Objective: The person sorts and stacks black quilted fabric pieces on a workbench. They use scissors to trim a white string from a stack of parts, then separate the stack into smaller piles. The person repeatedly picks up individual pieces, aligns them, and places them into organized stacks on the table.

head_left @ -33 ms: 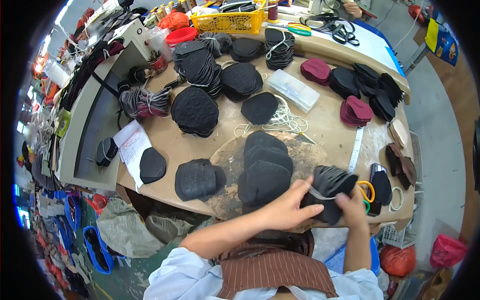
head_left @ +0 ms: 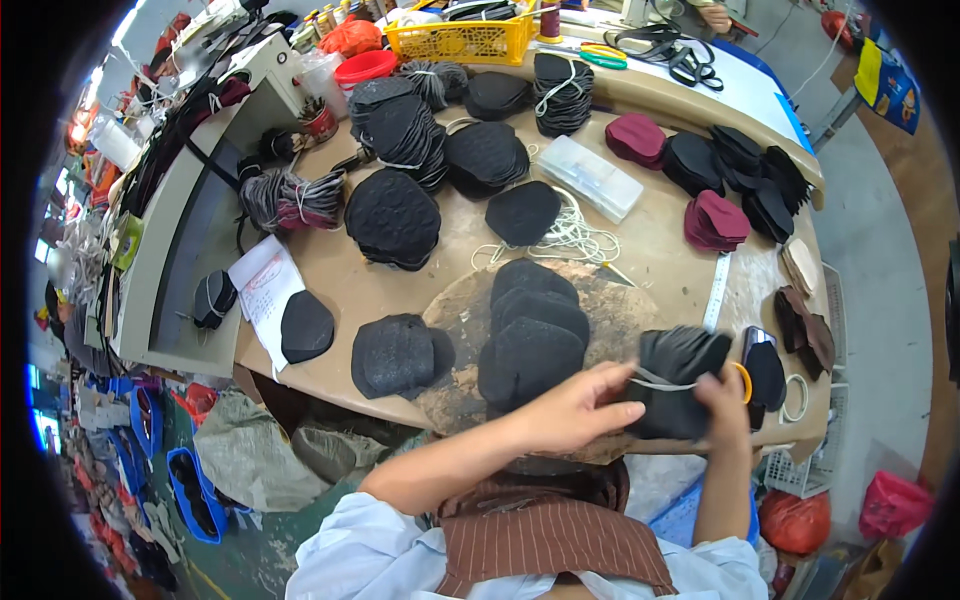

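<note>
A stack of black fabric-like pieces [head_left: 684,352] is held above the right front of the bench, with a pale elastic band [head_left: 662,384] across it. My left hand [head_left: 580,408] grips the stack's left edge, thumb below and fingers at the band's end. My right hand [head_left: 724,402], smeared by motion, closes round the right edge. Just left of them, overlapping black pieces [head_left: 532,365] lie on a worn round board [head_left: 455,310]. Another black stack [head_left: 392,356] sits farther left. Scissors with a yellow handle [head_left: 742,382] are partly hidden behind my right hand.
Black stacks [head_left: 392,220] and maroon stacks [head_left: 716,222] stand about the bench. White cord [head_left: 575,240] lies by a clear plastic box [head_left: 588,178]. A yellow basket [head_left: 460,42] is at the back. A phone-like object [head_left: 752,342] and a cord loop [head_left: 795,397] lie at right.
Both hands have shifted slightly right with the banded stack. The stack has turned, so its band runs more level and the scissors are more covered.
</note>
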### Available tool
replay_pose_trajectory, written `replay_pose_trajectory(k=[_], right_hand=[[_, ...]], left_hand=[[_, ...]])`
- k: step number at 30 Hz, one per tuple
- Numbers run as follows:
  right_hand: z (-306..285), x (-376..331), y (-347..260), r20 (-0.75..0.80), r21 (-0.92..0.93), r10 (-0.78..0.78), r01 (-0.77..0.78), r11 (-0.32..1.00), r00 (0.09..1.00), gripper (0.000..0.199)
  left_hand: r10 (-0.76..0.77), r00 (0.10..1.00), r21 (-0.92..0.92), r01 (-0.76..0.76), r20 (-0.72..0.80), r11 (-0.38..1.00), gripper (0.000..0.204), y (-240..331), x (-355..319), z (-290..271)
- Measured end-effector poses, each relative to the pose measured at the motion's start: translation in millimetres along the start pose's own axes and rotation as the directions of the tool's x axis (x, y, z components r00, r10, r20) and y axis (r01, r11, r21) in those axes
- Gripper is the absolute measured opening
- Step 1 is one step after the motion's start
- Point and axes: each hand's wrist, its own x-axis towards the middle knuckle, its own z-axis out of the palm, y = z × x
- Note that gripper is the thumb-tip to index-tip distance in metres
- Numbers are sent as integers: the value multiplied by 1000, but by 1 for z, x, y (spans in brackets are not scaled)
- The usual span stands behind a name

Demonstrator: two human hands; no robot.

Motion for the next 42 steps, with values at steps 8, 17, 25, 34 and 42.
replay_pose_trajectory(k=[8, 17, 25, 34, 42], right_hand=[[-127, 83, -87, -103, 96, -185, 195, 976, 977, 46], [-156, 144, -49, -275, -910, -425, -91, 403, 863, 55], [-155, 143, -37, -254, -837, -493, 66, 542, 832, 52], [-138, 129, -47, -263, -543, -213, 38, 839, 941, 57], [-111, 106, -55, -192, -361, -8, -63, 931, 981, 71]], left_hand=[[134, 874, 186, -52, -466, 981, 43, 12, -10, -102], [-219, 762, -365, -24, -609, 931, 39, 26, 66, -177], [90, 687, 57, -72, -721, 996, 33, 3, 54, -169], [457, 510, 590, 128, -728, 797, 20, 7, 54, -179], [812, 441, 921, 246, -383, 301, 18, 20, 44, -156]])
